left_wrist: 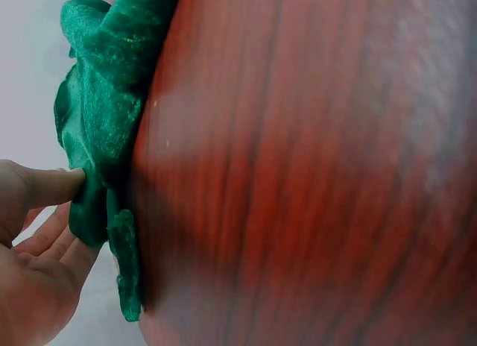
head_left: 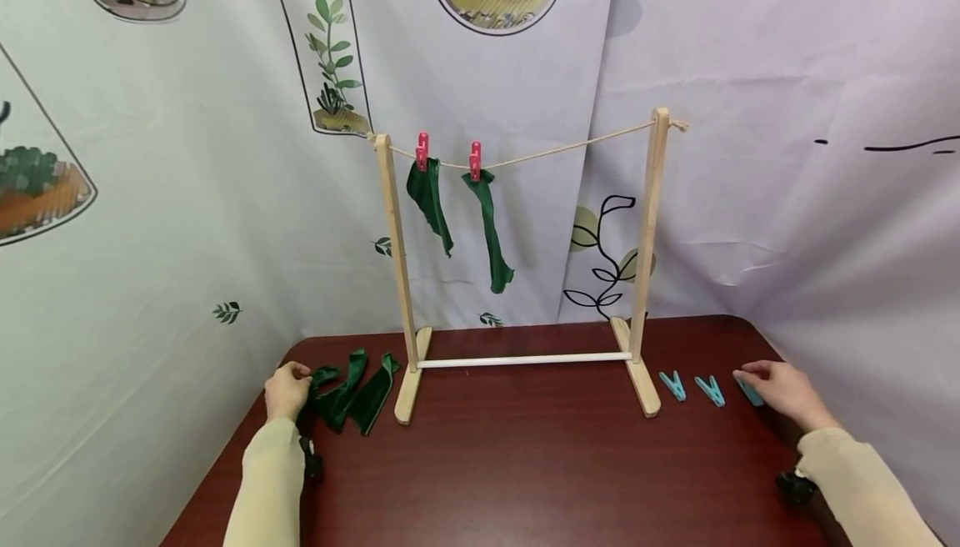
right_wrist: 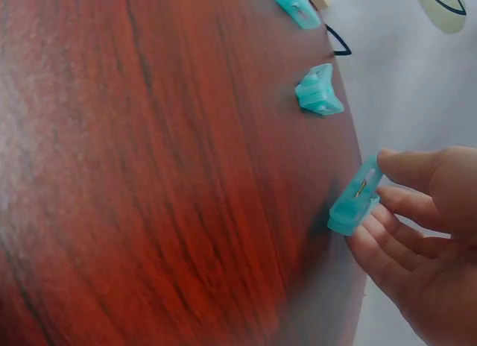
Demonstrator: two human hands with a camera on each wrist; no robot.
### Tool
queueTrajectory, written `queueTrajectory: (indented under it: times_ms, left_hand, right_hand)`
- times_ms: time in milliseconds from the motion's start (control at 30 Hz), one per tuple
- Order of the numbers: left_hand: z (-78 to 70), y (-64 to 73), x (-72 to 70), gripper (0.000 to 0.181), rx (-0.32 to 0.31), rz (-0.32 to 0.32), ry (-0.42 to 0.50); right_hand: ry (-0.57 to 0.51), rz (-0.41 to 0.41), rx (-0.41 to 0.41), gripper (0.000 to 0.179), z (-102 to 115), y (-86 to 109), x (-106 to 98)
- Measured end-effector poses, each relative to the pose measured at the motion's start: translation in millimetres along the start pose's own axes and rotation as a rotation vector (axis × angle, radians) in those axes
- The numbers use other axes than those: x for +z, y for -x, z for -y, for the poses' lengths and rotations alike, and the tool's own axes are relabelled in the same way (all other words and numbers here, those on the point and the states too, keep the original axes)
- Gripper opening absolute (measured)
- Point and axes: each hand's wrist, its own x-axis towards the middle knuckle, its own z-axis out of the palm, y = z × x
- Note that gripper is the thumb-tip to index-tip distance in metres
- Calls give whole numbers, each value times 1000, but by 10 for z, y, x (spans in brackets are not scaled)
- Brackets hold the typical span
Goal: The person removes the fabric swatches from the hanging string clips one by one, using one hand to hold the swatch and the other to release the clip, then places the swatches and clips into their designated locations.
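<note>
At the table's left side my left hand [head_left: 287, 391] pinches the edge of a green velvety cloth strip [left_wrist: 91, 204] between thumb and fingers. Right beside it lie two more green cloth pieces [head_left: 375, 397], partly overlapping. Over at the right side, my right hand [head_left: 783, 391] holds a teal clothespin [right_wrist: 355, 200] by one end, thumb against the fingers. Two other teal clothespins [head_left: 709, 391] lie in a row to its left. On the rope [head_left: 555, 150] two green cloth pieces [head_left: 491, 234] hang, each under a red clothespin [head_left: 476, 161].
A wooden frame [head_left: 647, 238] with two posts carries the sagging rope and stands at the back of the dark red-brown table [head_left: 525, 455]. A white rod [head_left: 525, 359] joins its feet low down. Behind it hangs a white printed curtain [head_left: 495, 80].
</note>
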Motion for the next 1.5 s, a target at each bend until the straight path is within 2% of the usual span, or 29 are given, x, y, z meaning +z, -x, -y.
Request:
queueTrajectory:
  times_ms: [133,367,600,833,1033,1200,1500]
  left_hand:
    - [13,10,-45,13,22,26,-11]
    - [67,4,-167,16,97,125,-41]
    - [105,-8,-217,27,59,190,-64]
    - [87,-23,-188,51,76,260,-63]
    - [96,-8,-139,55,94,285,-84]
    - [87,41,-105,50,102,279,-138]
    - [26,67,-118,48,98,269,-152]
  right_hand:
    - [8,9,7,49,-15,-27,24]
    - [1,30,45,53,-38,-31,56]
    - [-19,39,63,55,-32,-35,56]
    - [-26,42,74,57,-56,-52,77]
    - [-23,37,74,58,-61,-57,96]
    - [-27,27,74,56,-53,-42,118]
    - [-26,11,57,55,-59,-35,125]
